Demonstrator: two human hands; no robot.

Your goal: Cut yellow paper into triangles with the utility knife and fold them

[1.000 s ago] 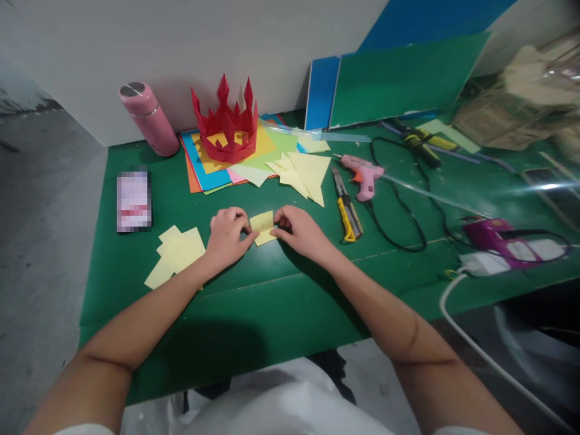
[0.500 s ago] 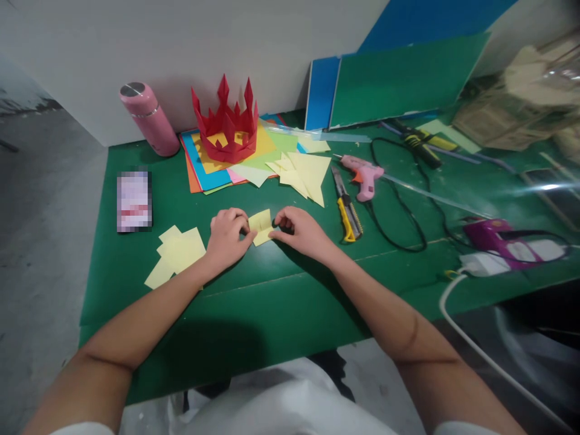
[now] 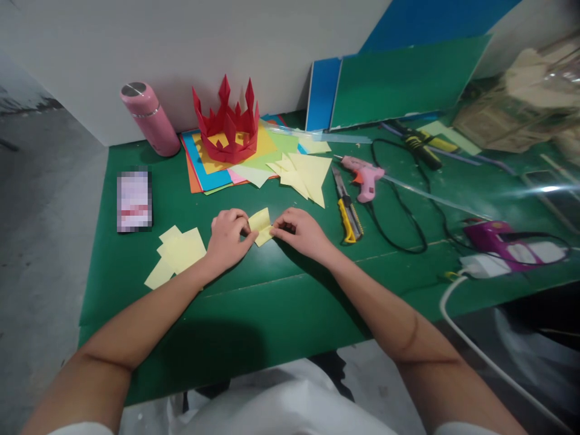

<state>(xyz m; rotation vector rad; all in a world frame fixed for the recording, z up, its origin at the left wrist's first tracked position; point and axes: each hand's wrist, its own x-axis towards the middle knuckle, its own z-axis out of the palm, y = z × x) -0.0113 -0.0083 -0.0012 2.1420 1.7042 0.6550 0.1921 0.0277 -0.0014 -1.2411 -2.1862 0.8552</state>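
A small piece of pale yellow paper (image 3: 260, 222), creased across its middle, is held just above or on the green table between my two hands. My left hand (image 3: 230, 234) pinches its left edge, thumb in front and fingers curled behind. At the paper's right edge, the thumb and fingertips of my right hand (image 3: 296, 229) are closed on it. Several loose yellow paper pieces (image 3: 183, 252) lie left of my left hand, partly overlapping. Beyond my right hand are larger yellow paper cuttings (image 3: 308, 172), some of them pointed.
A red paper crown (image 3: 229, 130) stands on coloured sheets (image 3: 217, 180). Right of my hands lie a yellow utility knife (image 3: 347, 211), blade out, and a corded pink glue gun (image 3: 365, 175). A pink bottle (image 3: 154, 124), phone (image 3: 135, 202) and purple-white power strip (image 3: 502, 244) are also on the table (image 3: 272, 320).
The upper part of the yellow paper has bent or tilted slightly. My right fingertips have closed in at its right edge; my left hand has barely moved.
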